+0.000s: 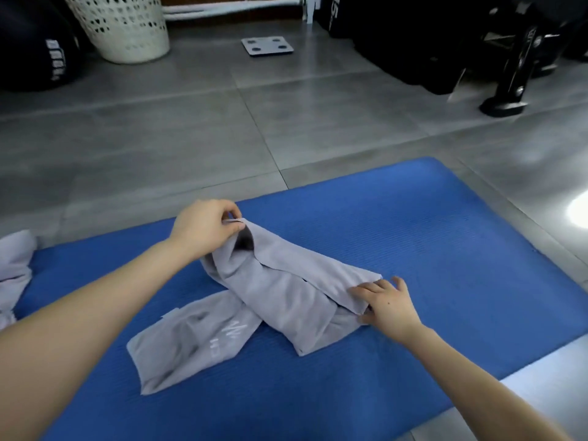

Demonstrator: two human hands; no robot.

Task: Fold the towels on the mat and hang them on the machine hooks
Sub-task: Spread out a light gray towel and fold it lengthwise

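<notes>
The grey tiled floor (191, 122) stretched far beyond the fingers, carrying a black machine (515, 58) well off past the right fingers and a white basket (127, 33) far beyond the left ones. The blue mat (445, 233) lay under both hands. On it, between the two sets of fingers, sat the grey towel (286, 291), half folded and twisted, its printed tail trailing back toward the person. A second towel (12, 272) was bunched well outside the left fingers, at the mat's edge. A small scale (266, 46) lay far ahead.

The left hand (203, 227) pinched the towel's far corner, lifted. The right hand (388, 307) had its fingers nearly straight across the other end, thumb tucked at the edge, seemingly pinching the top layer.

The likely trouble: the layers were skewed, so pulling from the left fingers could drag the fold crooked or slide the lower layer out from the right fingers. No hooks could be made out.

Counted: two towels, one mat, one basket, one scale, two hands.
</notes>
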